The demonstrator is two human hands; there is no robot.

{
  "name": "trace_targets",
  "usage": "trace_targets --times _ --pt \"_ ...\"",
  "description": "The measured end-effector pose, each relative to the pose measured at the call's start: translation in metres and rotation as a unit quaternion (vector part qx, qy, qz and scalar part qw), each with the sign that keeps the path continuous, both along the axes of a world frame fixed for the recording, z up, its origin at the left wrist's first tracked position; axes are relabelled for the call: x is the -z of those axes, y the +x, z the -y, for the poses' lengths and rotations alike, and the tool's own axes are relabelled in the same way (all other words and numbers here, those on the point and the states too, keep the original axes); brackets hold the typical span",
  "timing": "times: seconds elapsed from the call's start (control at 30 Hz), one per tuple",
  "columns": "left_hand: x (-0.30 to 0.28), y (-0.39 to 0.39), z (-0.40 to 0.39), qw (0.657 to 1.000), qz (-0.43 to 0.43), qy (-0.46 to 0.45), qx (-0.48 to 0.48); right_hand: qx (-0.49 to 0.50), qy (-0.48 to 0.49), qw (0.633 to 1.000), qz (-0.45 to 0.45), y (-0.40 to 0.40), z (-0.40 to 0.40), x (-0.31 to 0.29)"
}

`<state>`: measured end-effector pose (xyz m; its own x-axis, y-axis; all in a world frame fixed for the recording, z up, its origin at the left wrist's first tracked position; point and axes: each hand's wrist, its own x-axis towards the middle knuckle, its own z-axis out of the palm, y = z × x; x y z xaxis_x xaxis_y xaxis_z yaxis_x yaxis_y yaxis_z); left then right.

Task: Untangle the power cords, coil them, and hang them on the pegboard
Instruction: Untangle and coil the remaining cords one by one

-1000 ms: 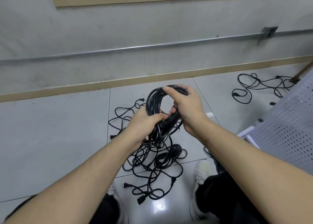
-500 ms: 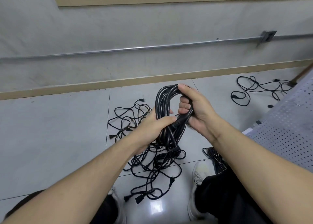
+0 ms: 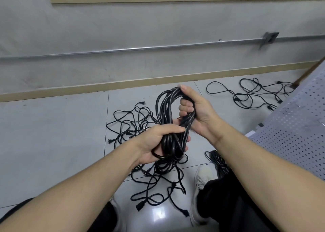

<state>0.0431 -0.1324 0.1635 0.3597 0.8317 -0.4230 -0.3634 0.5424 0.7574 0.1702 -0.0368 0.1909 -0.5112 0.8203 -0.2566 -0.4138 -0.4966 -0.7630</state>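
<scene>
Coil sits more upright now than a second ago, above the floor tangle; my right hand grips its top, left hand squeezes the bottom.

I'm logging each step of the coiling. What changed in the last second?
The right hand went from pinching the top of the coil to wrapping its fingers round the coil's right side. The left hand kept gripping the bottom; the tangled cords stayed on the floor.
</scene>
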Motion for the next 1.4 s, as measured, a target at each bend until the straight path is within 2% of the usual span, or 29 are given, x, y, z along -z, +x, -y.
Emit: trace_targets --times 0.13,0.2,0.27,0.4,0.43,0.5,0.57,0.63,0.7,0.77,0.83,0.9,0.97,1.03,1.1,1.27,1.33,1.4 --pt "-0.009 -0.003 -0.004 0.999 -0.029 -0.019 0.032 0.016 0.054 0.997 0.051 -0.002 0.0 0.002" --pt "-0.008 -0.004 -0.006 0.997 -0.075 -0.023 0.02 0.031 0.128 0.985 0.112 -0.005 -0.003 0.005" --pt "-0.006 -0.004 -0.006 0.993 -0.114 -0.027 -0.01 0.029 0.165 0.977 0.135 -0.009 -0.006 0.009" --pt "-0.007 -0.013 -0.007 0.988 -0.131 -0.007 -0.081 -0.068 0.067 0.994 0.058 -0.011 -0.008 0.02" --pt "-0.007 -0.016 -0.009 0.988 -0.121 0.006 -0.097 -0.098 0.051 0.992 0.058 -0.01 -0.006 0.026" --pt "-0.01 -0.023 -0.015 0.987 -0.095 0.019 -0.128 -0.162 0.057 0.977 0.126 -0.011 0.0 0.045" --pt "-0.013 -0.03 -0.021 0.982 -0.074 0.011 -0.172 -0.256 0.096 0.937 0.216 -0.014 0.009 0.064" --pt "-0.014 -0.038 -0.024 0.975 -0.072 0.009 -0.212 -0.361 0.172 0.872 0.281 -0.016 0.021 0.072" --pt "-0.013 -0.048 -0.025 0.963 -0.11 0.008 -0.244 -0.413 0.251 0.814 0.322 -0.016 0.03 0.072" --pt "-0.012 -0.059 -0.023 0.945 -0.18 0.004 -0.274 -0.405 0.321 0.77 0.374 -0.016 0.033 0.072" --pt "-0.014 -0.069 -0.021 0.923 -0.251 0.006 -0.293 -0.355 0.413 0.71 0.447 -0.016 0.024 0.071" --pt "-0.014 -0.081 -0.022 0.896 -0.327 0.025 -0.3 -0.312 0.471 0.67 0.482 -0.011 0.009 0.063" --pt "-0.014 -0.092 -0.023 0.875 -0.387 0.041 -0.289 -0.284 0.485 0.656 0.504 -0.001 -0.003 0.048" --pt "-0.015 -0.095 -0.022 0.883 -0.391 0.036 -0.258 -0.247 0.493 0.64 0.536 0.011 -0.013 0.034" --pt "-0.015 -0.092 -0.022 0.877 -0.432 0.045 -0.204 -0.213 0.501 0.621 0.564 0.019 -0.019 0.026" --pt "-0.002 -0.073 -0.023 0.839 -0.534 0.077 -0.07 -0.174 0.512 0.572 0.617 0.027 -0.015 0.008" --pt "0.003 -0.064 -0.022 0.828 -0.553 0.086 -0.029 -0.154 0.523 0.557 0.626 0.025 -0.012 0.0" --pt "0.009 -0.059 -0.02 0.833 -0.544 0.1 0.006 -0.133 0.543 0.536 0.632 0.026 -0.01 -0.005"
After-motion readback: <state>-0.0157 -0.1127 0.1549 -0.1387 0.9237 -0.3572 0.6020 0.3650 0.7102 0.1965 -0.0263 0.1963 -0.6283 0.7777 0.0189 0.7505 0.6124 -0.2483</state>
